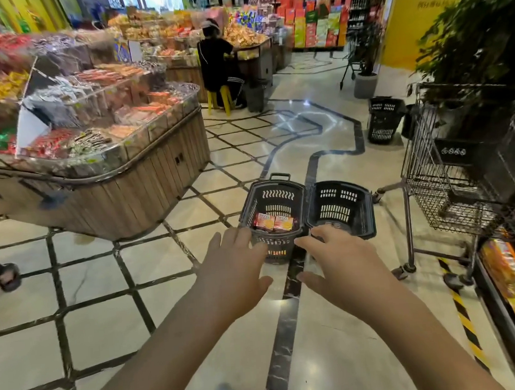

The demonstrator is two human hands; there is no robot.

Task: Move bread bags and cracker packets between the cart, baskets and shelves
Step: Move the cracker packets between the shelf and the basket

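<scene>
Both bare arms are stretched forward and down from the bottom edge of the view, converging slightly toward the middle. The left hand point(235, 267) is held palm down with the fingers spread and lightly curved, the thumb pointed inward toward the other hand. The right hand point(338, 260) is held at the same height, also palm down, with the fingers extended forward and the thumb stuck out to the left. Nothing is gripped by either hand. The hands are kept apart, with a narrow gap between the thumbs.
</scene>
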